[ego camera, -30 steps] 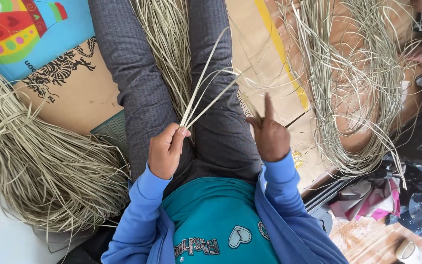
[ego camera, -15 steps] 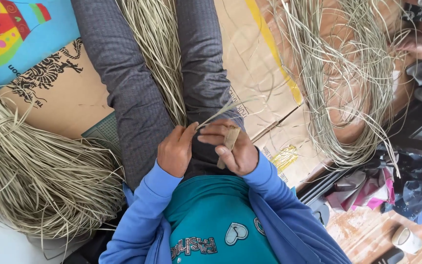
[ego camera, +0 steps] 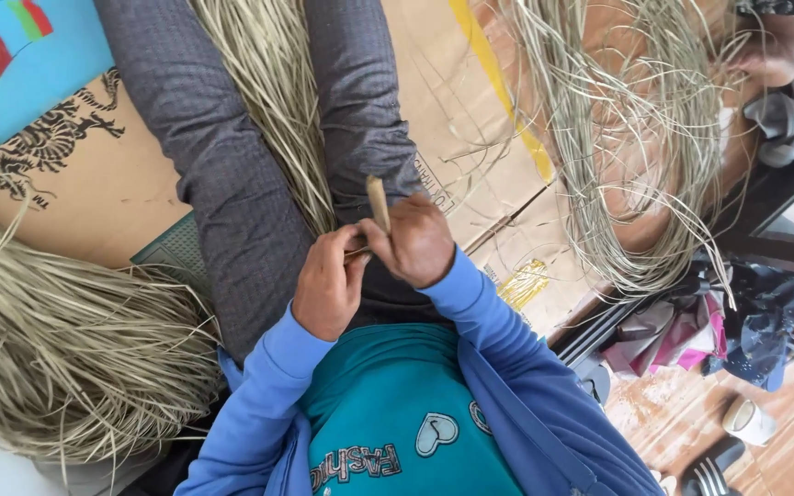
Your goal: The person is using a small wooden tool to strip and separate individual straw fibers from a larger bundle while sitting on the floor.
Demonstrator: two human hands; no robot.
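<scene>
Straw everywhere in this one. Both hands are bunched together over the lap, right above the grey trousers [ego camera: 232,174]. The right hand [ego camera: 415,243] is closed around a short tan stick [ego camera: 378,202], which pokes up out of the fist, tilted a bit away from the body. The left hand [ego camera: 328,285] is curled shut too, fingertips pressed up against the right hand's, pinching something thin where the two meet. Looks like the ends of some straw strands, but it's too small to say for sure.

A bundle of straw [ego camera: 273,101] lies between the legs, running from the top edge down to just under the hands. Blue sleeves [ego camera: 259,404] come up from the bottom, over a teal shirt [ego camera: 388,413].

Off to the left there's a big straw heap [ego camera: 57,349] on the floor, partly over flat cardboard [ego camera: 94,197], with a colourful mat [ego camera: 11,55] in the corner. On the right, another loose straw tangle [ego camera: 636,138] sprawls over more cardboard. Further right and lower there's a pile of cloth [ego camera: 719,321], and a white cup [ego camera: 748,421] on the wood floor.
</scene>
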